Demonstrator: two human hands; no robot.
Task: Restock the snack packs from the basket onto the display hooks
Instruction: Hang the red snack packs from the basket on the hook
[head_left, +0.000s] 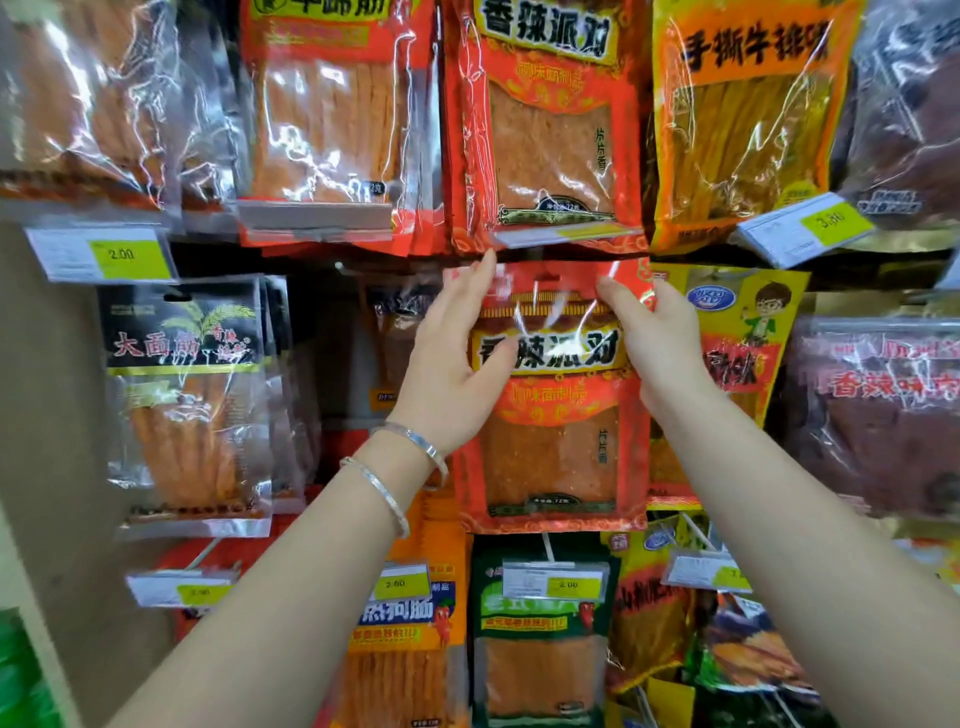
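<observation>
Evidently the left hand (452, 364) and right hand (662, 343) are each pinching a top corner of the red spicy-strip pack (556, 452), holding it directly below the matching hung pack (545, 130), probably levelling its hang hole for a hook.

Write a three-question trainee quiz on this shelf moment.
1. True or false: the left hand and right hand both hold the red pack.
2. Its matching pack hangs: A) directly above, B) to its left, C) below.
3. Fill in: the yellow tag above the black pack reads ___.
Key: 1 true; 2 A; 3 2.00.
</observation>
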